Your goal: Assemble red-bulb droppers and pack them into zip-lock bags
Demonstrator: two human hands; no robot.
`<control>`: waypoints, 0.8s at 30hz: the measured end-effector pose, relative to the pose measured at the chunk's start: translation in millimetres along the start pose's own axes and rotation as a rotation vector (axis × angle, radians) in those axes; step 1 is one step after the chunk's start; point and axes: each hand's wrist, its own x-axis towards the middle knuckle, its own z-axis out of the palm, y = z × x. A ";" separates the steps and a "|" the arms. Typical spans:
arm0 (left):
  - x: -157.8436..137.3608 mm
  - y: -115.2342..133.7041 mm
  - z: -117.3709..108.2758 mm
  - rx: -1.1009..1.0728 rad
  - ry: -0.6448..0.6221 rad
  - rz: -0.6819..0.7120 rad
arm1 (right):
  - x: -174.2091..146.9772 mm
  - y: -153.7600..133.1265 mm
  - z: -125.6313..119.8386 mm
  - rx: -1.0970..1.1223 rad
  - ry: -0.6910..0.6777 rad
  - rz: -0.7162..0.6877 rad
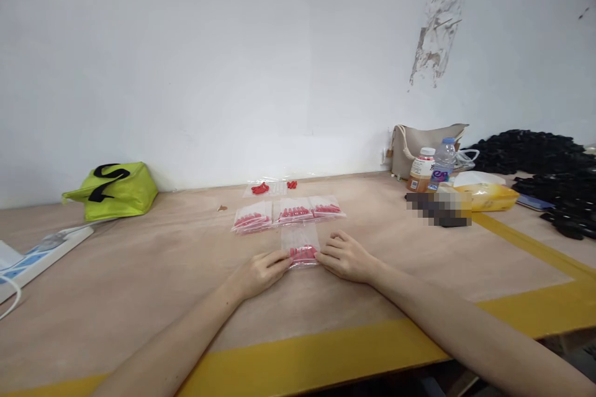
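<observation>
Flat on the table in front of me lies a clear plastic zip bag (pixel 299 236) with a row of small red pieces (pixel 303 253) along its lower part. My left hand (pixel 261 272) is closed, its fingertips gripping the left edge of this bag. At the right edge, my right hand (pixel 347 258) pinches the bag with curled fingers. Just beyond are more clear bags of red pieces: one on the left (pixel 252 217), one in the middle (pixel 294 211) and one on the right (pixel 326 208). Farther back lie two small clusters of red pieces (pixel 259 188) on clear plastic.
A lime-green bag (pixel 121 189) and a power strip (pixel 44 260) are on the left. On the right stand a brown drink bottle (pixel 420 170), a water bottle (pixel 444 164), a grey bag (pixel 426 136), a yellow tissue pack (pixel 488 195) and a black pile (pixel 531 152). Yellow tape (pixel 326 350) marks the table's front edge.
</observation>
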 end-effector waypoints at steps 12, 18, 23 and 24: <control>4.3 -6.8 -7.1 0.116 0.018 0.161 | -2.8 3.0 -6.3 0.001 -0.032 0.005; 5.7 -5.6 -10.0 0.064 0.015 0.130 | -4.8 2.5 -6.2 0.056 0.002 0.041; 9.9 3.2 5.3 -0.018 0.041 -0.092 | 0.4 -4.3 -2.9 0.101 0.036 0.132; 12.5 5.7 9.5 -0.046 0.047 -0.111 | 3.0 -6.6 -1.8 0.109 0.047 0.149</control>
